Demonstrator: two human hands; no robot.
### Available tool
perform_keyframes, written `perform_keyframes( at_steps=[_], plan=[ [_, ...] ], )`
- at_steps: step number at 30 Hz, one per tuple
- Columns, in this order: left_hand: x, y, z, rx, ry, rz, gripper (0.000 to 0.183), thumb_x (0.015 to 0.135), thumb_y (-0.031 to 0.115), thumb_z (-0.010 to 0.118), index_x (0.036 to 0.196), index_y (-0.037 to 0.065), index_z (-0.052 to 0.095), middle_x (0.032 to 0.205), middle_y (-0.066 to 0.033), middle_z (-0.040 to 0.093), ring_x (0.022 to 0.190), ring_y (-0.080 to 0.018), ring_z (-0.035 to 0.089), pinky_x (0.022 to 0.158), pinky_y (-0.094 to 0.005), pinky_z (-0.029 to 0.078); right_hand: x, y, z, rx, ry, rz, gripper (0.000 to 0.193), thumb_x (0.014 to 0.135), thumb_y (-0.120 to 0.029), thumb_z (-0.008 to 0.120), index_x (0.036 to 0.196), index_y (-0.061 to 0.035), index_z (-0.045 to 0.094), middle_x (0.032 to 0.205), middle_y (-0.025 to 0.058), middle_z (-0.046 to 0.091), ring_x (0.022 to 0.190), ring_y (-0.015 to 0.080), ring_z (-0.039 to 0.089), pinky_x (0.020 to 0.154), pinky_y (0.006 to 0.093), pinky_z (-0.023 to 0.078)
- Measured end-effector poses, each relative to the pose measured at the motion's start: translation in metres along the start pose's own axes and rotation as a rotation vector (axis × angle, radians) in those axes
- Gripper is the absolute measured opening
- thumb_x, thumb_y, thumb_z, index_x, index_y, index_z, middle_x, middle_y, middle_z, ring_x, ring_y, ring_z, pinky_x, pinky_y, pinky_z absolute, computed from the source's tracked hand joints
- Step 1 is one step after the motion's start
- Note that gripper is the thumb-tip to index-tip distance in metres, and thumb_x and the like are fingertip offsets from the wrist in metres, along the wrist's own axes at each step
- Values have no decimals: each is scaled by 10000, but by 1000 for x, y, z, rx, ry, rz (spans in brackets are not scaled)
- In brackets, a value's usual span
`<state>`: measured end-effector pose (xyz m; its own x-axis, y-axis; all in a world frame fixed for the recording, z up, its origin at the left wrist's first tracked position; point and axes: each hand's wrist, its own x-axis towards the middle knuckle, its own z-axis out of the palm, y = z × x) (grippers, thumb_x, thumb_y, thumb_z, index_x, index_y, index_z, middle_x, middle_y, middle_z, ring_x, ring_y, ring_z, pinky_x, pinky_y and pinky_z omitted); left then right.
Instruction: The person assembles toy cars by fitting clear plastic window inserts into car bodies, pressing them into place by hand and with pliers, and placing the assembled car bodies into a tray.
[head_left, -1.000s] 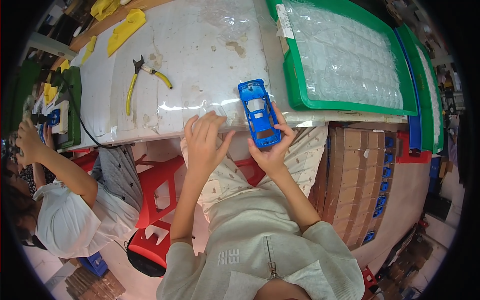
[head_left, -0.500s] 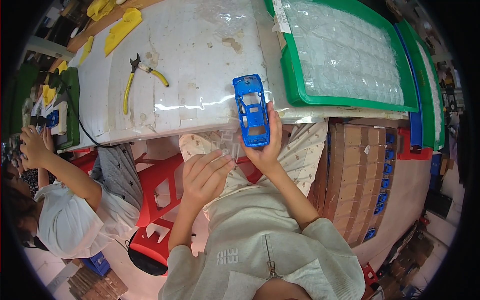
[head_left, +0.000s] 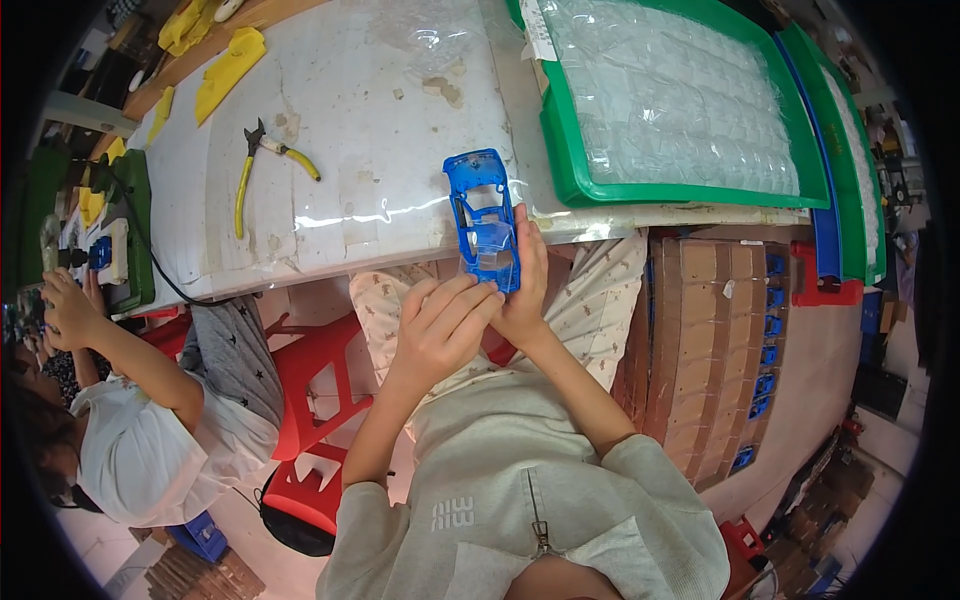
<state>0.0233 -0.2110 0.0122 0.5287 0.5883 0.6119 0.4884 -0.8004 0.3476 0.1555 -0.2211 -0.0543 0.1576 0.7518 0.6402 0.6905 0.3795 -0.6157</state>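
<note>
A blue plastic toy car body (head_left: 472,172) is in my right hand (head_left: 525,290), held at its right side and near end, over the table's front edge. Its open frame faces up. My left hand (head_left: 445,325) is at the near end of the body, its fingers bent together over a clear plastic window piece (head_left: 491,238). The clear piece lies against the middle of the car body. My left fingers hide its near end, and I cannot tell whether it sits fully inside the frame.
On the white table (head_left: 370,130) lie yellow-handled cutting pliers (head_left: 262,165) and a yellow cloth (head_left: 228,75). A green tray (head_left: 570,170) of clear plastic pieces stands at the right. Below it are stacked brown trays (head_left: 700,350) with blue car bodies. A co-worker (head_left: 170,440) sits at left.
My left hand has moved right and up to the car body, bringing the clear window piece from beside it onto it. The view has shifted slightly.
</note>
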Motion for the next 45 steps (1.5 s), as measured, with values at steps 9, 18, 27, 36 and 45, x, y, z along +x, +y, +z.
perform_keyframes(
  at_steps=[9,18,27,36,45],
  plan=[
    [12,-2,2,-95,85,-68,236,670,16,641,901,61,629,901,-34,632,864,-189,590,769,-332,393,2,1,1,53,29,7,792,707,-192,671,1337,65,267,1368,269,334,1213,393,393,1024,455,274],
    [20,2,11,-82,119,-90,216,649,-25,665,842,62,623,868,-47,639,831,-198,601,731,-318,402,3,-1,0,30,42,5,772,724,-202,672,1330,68,277,1338,275,367,1232,363,402,1031,466,267],
    [21,0,5,-154,-64,-115,184,664,-13,663,835,42,624,857,-61,641,764,-204,596,702,-313,426,1,0,1,48,36,17,761,735,-210,655,1332,69,275,1338,276,369,1226,361,409,1031,466,269],
    [21,-1,13,34,26,-48,181,690,28,598,869,9,609,876,-86,624,863,-211,616,744,-325,442,3,-3,1,39,42,4,752,721,-186,668,1321,70,293,1334,273,377,1221,352,419,1027,456,279],
    [28,3,11,49,-92,-93,171,678,50,592,845,14,596,862,-82,608,799,-200,603,745,-318,434,2,1,1,53,57,15,725,737,-202,653,1313,71,307,1325,270,390,1210,355,430,1021,453,288]
  ],
)
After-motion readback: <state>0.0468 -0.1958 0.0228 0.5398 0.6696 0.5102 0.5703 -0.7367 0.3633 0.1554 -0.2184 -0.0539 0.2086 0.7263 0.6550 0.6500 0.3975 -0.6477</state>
